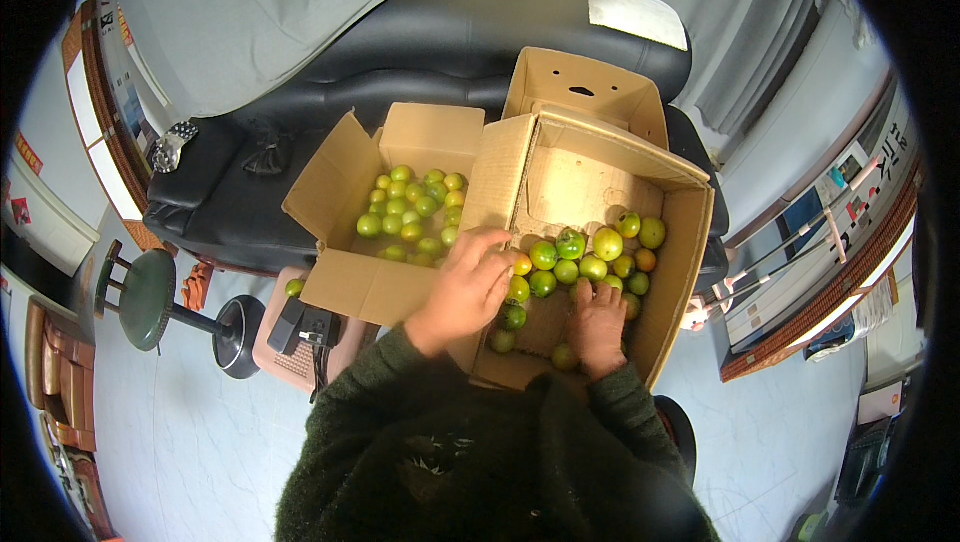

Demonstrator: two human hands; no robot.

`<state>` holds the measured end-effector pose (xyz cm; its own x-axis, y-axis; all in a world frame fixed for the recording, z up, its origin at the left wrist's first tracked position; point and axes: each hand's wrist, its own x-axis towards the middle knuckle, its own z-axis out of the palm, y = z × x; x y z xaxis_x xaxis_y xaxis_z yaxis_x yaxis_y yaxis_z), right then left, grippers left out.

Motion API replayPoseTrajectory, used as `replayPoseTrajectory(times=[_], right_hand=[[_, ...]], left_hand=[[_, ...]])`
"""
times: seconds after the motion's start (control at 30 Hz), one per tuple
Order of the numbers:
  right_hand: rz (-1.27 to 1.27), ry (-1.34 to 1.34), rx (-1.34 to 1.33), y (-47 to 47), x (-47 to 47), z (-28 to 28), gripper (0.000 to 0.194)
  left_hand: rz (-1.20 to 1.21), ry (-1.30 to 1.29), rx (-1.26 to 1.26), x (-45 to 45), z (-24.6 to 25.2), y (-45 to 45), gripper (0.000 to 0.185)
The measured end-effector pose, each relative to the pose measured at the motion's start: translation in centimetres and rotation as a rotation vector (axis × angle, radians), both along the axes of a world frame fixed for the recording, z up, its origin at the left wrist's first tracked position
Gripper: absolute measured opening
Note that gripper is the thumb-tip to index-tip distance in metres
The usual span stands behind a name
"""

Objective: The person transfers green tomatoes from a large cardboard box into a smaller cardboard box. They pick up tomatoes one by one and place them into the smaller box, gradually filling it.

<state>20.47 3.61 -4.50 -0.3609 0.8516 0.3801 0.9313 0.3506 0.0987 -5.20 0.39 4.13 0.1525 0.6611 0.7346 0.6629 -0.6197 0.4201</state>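
Note:
My right hand [598, 324] reaches down into the right cardboard box [684, 272], its fingertips among green tomatoes [592, 268]. Whether those fingers grip one is hidden. Over the box's left wall, my left hand [469, 291] is bent, with fingertips beside an orange-tinged tomato [521, 264]; its palm side is out of sight, so a hold cannot be told. Several green and yellowish tomatoes lie across the lower half of this box. To the left, an open cardboard box [367, 283] with raised flaps contains more green tomatoes [405, 204].
Behind stands another cardboard box [589, 84] with cut holes, near the black sofa [360, 92]. A pink stool [285, 362] at lower left bears a single tomato [295, 288] and a black power adapter [321, 328]. A green round-seat stool [148, 300] is tipped on the floor.

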Motion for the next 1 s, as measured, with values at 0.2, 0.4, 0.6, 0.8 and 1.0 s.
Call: replayPoseTrajectory(times=[0.2, 0.4, 0.6, 0.8, 1.0], right_hand=[[0.018, -0.058, -0.086, -0.2, 0.7, 0.7, 0.038], [0.005, -0.057, -0.110, -0.7, 0.9, 0.9, 0.040], [0.116, 0.248, -0.083, -0.5, 1.9, 1.3, 0.043], [0.213, 1.662, -0.987, -0.2, 1.9, 1.8, 0.028], [0.303, 1.914, -1.266, -1.3, 1.4, 2.6, 0.028]], left_hand=[[-0.080, 0.066, -0.005, 0.8, -0.8, 0.1, 0.024], [-0.131, 0.116, -0.006, 0.9, -1.2, 0.5, 0.024], [-0.130, 0.128, -0.033, 1.2, -1.0, 0.2, 0.024], [-0.262, 0.170, -0.006, 3.8, -1.9, -1.0, 0.040], [-0.323, 0.197, -0.133, 5.5, -2.9, -1.3, 0.046]])
